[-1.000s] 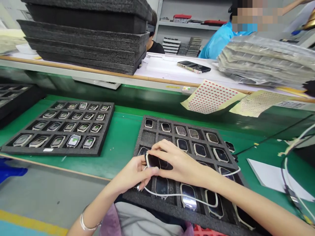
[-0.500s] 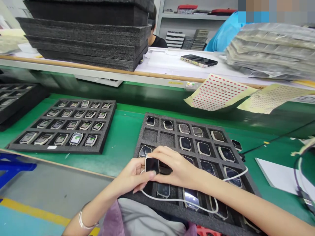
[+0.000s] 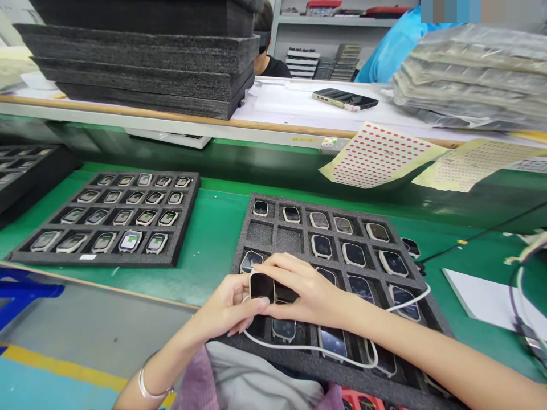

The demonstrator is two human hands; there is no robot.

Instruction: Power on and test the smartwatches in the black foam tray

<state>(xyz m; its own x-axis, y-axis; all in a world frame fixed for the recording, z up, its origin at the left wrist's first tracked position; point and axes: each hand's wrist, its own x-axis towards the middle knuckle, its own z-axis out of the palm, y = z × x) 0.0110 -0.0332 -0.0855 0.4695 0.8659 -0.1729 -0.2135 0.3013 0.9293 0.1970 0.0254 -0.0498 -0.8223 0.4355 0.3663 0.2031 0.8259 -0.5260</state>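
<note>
Hands (image 3: 305, 290) hold a glossy, round-cornered watch (image 3: 261, 286) above grainy foam tray (image 3: 289, 240).

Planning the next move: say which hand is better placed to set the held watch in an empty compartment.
Probably the right hand: it touches the watch and lies over the tray, close to an empty compartment. The left hand, also on the watch, is farther.

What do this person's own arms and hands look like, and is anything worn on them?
Both the left hand and right hand are ungloved. A slim, shiny silver-coloured bangle circles the left wrist; none shows on the right. No sleeve covers either visible forearm.
</note>
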